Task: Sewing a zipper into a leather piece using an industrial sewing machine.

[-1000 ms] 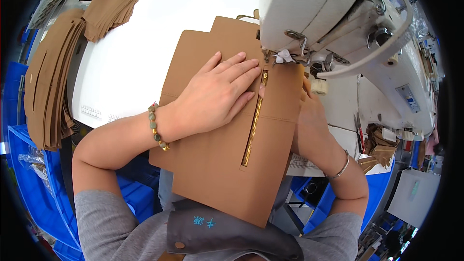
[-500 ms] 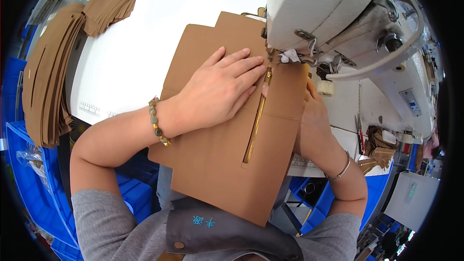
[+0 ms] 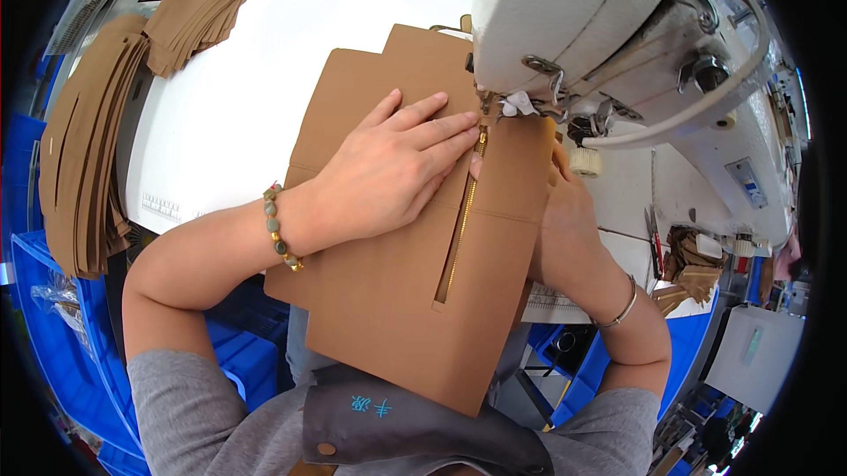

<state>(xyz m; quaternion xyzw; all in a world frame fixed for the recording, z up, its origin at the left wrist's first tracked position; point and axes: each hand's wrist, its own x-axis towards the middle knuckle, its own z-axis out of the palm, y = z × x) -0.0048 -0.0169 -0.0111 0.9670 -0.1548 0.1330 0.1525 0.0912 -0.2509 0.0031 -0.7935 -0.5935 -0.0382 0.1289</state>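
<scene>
Sewing zipper (image 3: 459, 216) into tan panel (image 3: 397, 299) on sewing machine (image 3: 600, 26). Needle area sits at zipper's top end; whether any seam is already down can't tell, so judging run along zipper length mostly left. Panel lies flat on white worktop (image 3: 238, 114), near edge hanging off toward lap. Left hand (image 3: 388, 172) palm down, fingers spread flat, pressing panel just beside zipper, tips near presser foot, gripping nothing. Right hand (image 3: 565, 211) mostly hidden behind panel's right edge, grip can't tell. Stacks of cut pieces (image 3: 88, 141) wait far left.
</scene>
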